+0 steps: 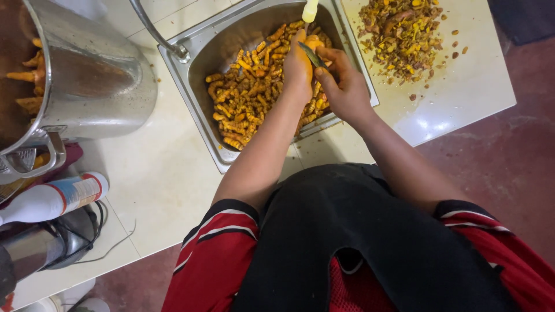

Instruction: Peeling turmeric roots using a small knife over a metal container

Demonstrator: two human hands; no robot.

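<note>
Here, an orange turmeric root (313, 42) is gripped in the left hand (298, 66) over the steel sink (191, 86) (heaped with more roots), while a small knife (313, 56) is clasped in the right hand (346, 86) against it.

Root in my left hand (299, 68): mostly hidden by my fingers.
Knife (314, 56) handle: hidden inside my right hand (346, 86).
Big steel pot (87, 75): cut off by the top and left edges.
Sink (196, 86) bottom: covered with the yellow roots (248, 98).
</note>
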